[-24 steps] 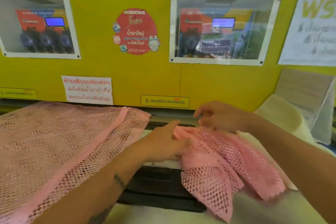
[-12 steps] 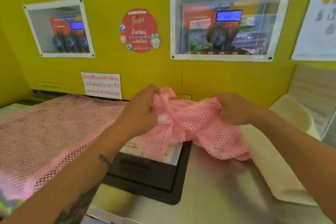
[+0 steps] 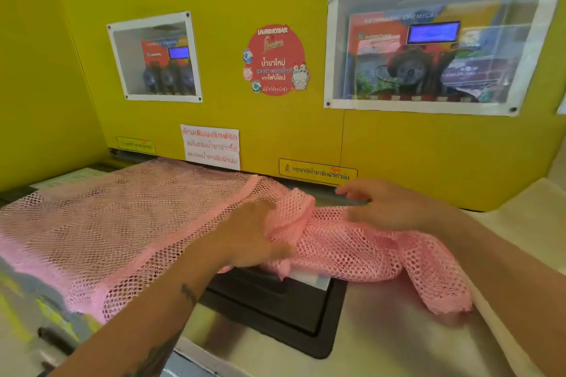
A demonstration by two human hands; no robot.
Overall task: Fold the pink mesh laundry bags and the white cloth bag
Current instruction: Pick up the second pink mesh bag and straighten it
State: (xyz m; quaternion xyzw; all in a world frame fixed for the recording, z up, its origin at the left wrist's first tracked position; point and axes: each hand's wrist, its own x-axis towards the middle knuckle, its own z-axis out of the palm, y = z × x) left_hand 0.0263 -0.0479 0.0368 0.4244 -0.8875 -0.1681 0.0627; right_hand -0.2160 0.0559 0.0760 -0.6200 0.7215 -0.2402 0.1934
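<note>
Looking down at the machine top [image 3: 382, 343], I see my left hand [image 3: 254, 236] lying on the crumpled pink mesh bag [image 3: 361, 248], its fingers curled into the bunched netting at the bag's left end; my right hand [image 3: 389, 208] rests on the same bag's far edge, fingers loosely bent over the mesh, though whether they actually pinch it I cannot tell; the index finger reaches out toward the yellow wall [image 3: 275, 131]. This bag lies across the middle of the machine top, draped over the black recessed panel [image 3: 275, 312] and hiding its far half; its right end trails toward the white cloth bag [image 3: 526, 223], which lies along the right edge, partly under my right forearm. A second, larger pink mesh bag [image 3: 116, 223] lies spread flat over the left side, its near right corner overlapping the panel's left edge, its right edge touching the crumpled bag under my left hand. Behind, against the back edge, the wall carries two clear windows, a red round sticker [image 3: 275, 60], a white notice [image 3: 209, 147] and a small yellow warning label [image 3: 318, 172]; my left forearm crosses the near part of the panel.
</note>
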